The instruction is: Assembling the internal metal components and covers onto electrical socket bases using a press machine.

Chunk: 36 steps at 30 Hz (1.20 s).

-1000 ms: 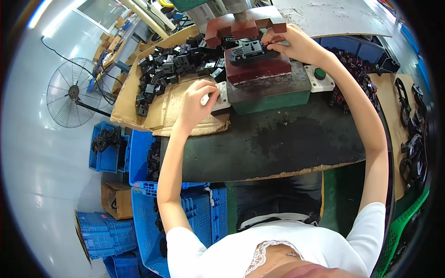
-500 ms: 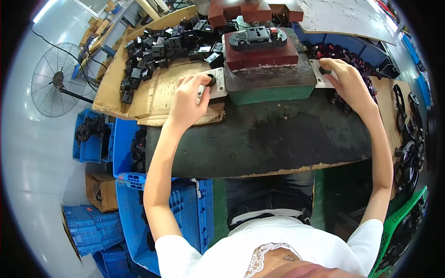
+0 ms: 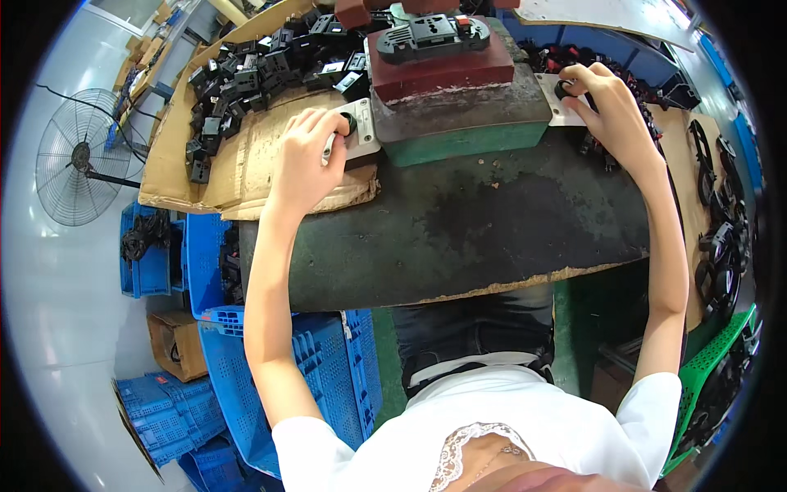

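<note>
My left hand [image 3: 307, 156] curls its fingers around a black round button [image 3: 349, 123] on a pale metal plate [image 3: 361, 141], left of the green machine base [image 3: 463, 141]. At the base's right side, my right hand [image 3: 608, 107] has thumb and fingers closed around a matching black button [image 3: 563, 89] on another metal plate [image 3: 566, 115]. Between the hands, a black plastic housing [image 3: 434, 38] lies on a dark red block [image 3: 443, 72] atop the base. Neither hand touches it. Above it, red blocks [image 3: 354, 12] show at the picture's upper edge.
Many black plastic parts [image 3: 246, 82] fill a cardboard box [image 3: 172, 172] at the left. The dark worktable [image 3: 467, 230] lies before me. Blue crates [image 3: 328, 361] stand below left, with a standing fan [image 3: 80, 156] beyond. A green basket [image 3: 697, 385] and black rings [image 3: 721, 238] are at right.
The whole view has shifted slightly, so the machine sits higher and farther left. Both hands stay at their buttons, and the housing remains on the red block.
</note>
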Each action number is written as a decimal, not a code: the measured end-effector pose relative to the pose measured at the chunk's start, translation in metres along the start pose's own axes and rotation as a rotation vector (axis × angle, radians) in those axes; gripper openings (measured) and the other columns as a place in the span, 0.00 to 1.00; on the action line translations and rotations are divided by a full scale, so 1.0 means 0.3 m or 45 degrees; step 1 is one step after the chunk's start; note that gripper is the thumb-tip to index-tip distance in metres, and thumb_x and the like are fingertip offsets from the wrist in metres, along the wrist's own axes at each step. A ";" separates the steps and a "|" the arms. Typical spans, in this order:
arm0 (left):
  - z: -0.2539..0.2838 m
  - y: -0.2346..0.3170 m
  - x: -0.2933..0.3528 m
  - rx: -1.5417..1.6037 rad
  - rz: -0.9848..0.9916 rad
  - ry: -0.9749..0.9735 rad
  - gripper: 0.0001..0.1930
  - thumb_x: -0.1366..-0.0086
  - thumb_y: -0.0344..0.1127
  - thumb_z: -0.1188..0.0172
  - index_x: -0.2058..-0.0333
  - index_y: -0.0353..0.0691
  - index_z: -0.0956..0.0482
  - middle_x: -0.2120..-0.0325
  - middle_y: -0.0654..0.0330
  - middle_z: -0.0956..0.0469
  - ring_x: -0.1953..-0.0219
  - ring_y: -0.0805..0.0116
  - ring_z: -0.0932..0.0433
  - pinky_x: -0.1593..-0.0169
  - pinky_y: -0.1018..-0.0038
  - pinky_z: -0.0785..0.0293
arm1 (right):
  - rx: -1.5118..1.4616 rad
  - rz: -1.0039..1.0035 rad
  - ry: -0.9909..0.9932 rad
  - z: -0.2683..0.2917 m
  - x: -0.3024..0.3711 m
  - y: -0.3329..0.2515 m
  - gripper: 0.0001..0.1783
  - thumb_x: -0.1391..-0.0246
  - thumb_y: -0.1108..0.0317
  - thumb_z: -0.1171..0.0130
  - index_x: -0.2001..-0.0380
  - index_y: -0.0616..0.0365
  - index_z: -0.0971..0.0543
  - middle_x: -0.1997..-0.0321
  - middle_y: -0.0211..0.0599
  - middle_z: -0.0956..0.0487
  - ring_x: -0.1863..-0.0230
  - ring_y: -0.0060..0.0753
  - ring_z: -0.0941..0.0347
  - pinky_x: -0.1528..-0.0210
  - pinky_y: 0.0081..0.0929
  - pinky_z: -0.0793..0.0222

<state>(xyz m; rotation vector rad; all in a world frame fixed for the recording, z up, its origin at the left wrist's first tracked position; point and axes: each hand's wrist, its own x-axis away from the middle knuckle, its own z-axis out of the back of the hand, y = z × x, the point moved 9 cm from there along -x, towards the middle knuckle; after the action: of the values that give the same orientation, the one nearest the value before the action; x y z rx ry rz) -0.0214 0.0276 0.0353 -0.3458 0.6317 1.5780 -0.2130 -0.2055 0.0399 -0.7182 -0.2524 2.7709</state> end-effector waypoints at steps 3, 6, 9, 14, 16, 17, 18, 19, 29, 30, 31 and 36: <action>-0.004 0.001 0.005 -0.012 0.028 0.000 0.06 0.52 0.22 0.47 0.74 0.37 0.31 0.75 0.56 0.27 0.67 0.55 0.28 0.61 0.66 0.34 | 0.039 -0.017 -0.035 -0.005 0.002 0.006 0.15 0.54 0.77 0.42 0.60 0.62 0.27 0.66 0.44 0.26 0.62 0.43 0.27 0.58 0.34 0.33; -0.003 0.001 0.000 -0.036 0.010 0.010 0.06 0.53 0.22 0.47 0.74 0.38 0.31 0.75 0.57 0.27 0.67 0.56 0.28 0.61 0.66 0.34 | 0.021 -0.028 -0.032 -0.001 0.002 0.002 0.14 0.53 0.77 0.42 0.60 0.62 0.27 0.66 0.44 0.27 0.61 0.43 0.27 0.58 0.35 0.32; 0.006 -0.012 0.017 -0.039 0.024 0.010 0.06 0.53 0.22 0.47 0.74 0.38 0.31 0.74 0.57 0.27 0.67 0.56 0.28 0.60 0.66 0.33 | -0.263 0.087 -0.126 0.002 0.007 0.022 0.19 0.53 0.78 0.42 0.55 0.63 0.28 0.59 0.44 0.25 0.56 0.40 0.26 0.52 0.31 0.33; 0.018 0.007 0.006 -0.087 0.029 -0.021 0.06 0.52 0.22 0.46 0.74 0.38 0.29 0.74 0.56 0.26 0.66 0.57 0.27 0.60 0.66 0.33 | -0.075 -0.313 -0.089 0.209 0.212 0.612 0.28 0.52 0.72 0.45 0.45 0.62 0.34 0.49 0.46 0.26 0.46 0.38 0.30 0.44 0.32 0.37; 0.008 0.009 -0.046 0.029 0.031 0.041 0.04 0.49 0.23 0.45 0.72 0.37 0.28 0.75 0.56 0.24 0.67 0.57 0.26 0.60 0.66 0.32 | 0.470 -0.695 -0.169 0.398 0.453 0.976 0.29 0.55 0.68 0.43 0.47 0.62 0.32 0.49 0.50 0.26 0.45 0.42 0.31 0.44 0.33 0.38; 0.010 -0.009 -0.059 0.100 0.081 0.058 0.04 0.48 0.24 0.45 0.72 0.37 0.27 0.75 0.56 0.24 0.67 0.57 0.25 0.60 0.67 0.32 | 0.661 -1.010 -0.355 0.423 0.561 1.103 0.29 0.56 0.64 0.41 0.48 0.62 0.31 0.49 0.53 0.27 0.45 0.45 0.32 0.44 0.34 0.38; 0.023 -0.034 -0.070 0.164 0.216 0.068 0.03 0.44 0.26 0.44 0.70 0.36 0.25 0.76 0.56 0.24 0.69 0.60 0.24 0.62 0.70 0.31 | 0.553 -1.050 -0.358 0.408 0.608 1.131 0.31 0.57 0.63 0.40 0.48 0.62 0.31 0.50 0.55 0.27 0.45 0.45 0.32 0.44 0.34 0.38; 0.015 -0.073 -0.072 0.219 0.250 0.038 0.03 0.43 0.27 0.43 0.70 0.36 0.25 0.76 0.57 0.23 0.69 0.62 0.24 0.63 0.71 0.31 | 0.452 -1.098 -0.354 0.396 0.659 1.138 0.32 0.58 0.62 0.40 0.48 0.62 0.32 0.50 0.57 0.28 0.45 0.46 0.32 0.45 0.33 0.38; -0.174 -0.062 -0.357 0.352 0.143 -0.350 0.31 0.47 0.47 0.35 0.50 0.32 0.30 0.50 0.52 0.30 0.47 0.59 0.32 0.44 0.68 0.39 | 0.217 -0.947 -0.467 0.377 0.598 1.026 0.29 0.59 0.63 0.37 0.52 0.64 0.29 0.57 0.48 0.23 0.57 0.38 0.26 0.51 0.29 0.32; -0.191 -0.077 -0.375 0.471 0.250 -0.304 0.32 0.52 0.48 0.31 0.53 0.32 0.28 0.52 0.52 0.28 0.48 0.58 0.31 0.44 0.68 0.38 | 0.220 -0.948 -0.471 0.369 0.592 1.042 0.29 0.59 0.63 0.37 0.52 0.64 0.29 0.57 0.48 0.23 0.57 0.38 0.26 0.51 0.29 0.32; -0.199 -0.072 -0.381 0.472 0.255 -0.303 0.32 0.52 0.48 0.31 0.53 0.32 0.28 0.52 0.52 0.28 0.48 0.58 0.31 0.44 0.68 0.38 | 0.339 -1.012 -0.427 0.381 0.575 1.076 0.26 0.56 0.57 0.40 0.56 0.64 0.27 0.62 0.49 0.23 0.60 0.40 0.25 0.54 0.32 0.32; -0.141 -0.090 -0.349 0.608 0.354 0.010 0.27 0.59 0.40 0.26 0.60 0.32 0.23 0.64 0.56 0.22 0.61 0.68 0.24 0.55 0.74 0.30 | 0.726 -0.917 -0.236 0.335 0.442 1.113 0.27 0.49 0.42 0.48 0.68 0.58 0.22 0.70 0.57 0.23 0.66 0.53 0.25 0.60 0.41 0.31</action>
<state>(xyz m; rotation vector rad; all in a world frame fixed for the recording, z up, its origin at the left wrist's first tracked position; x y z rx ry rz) 0.0110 -0.0818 0.0562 0.0982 1.0696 1.6256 -0.4454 -0.4929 -0.0106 -0.1653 0.2097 2.0511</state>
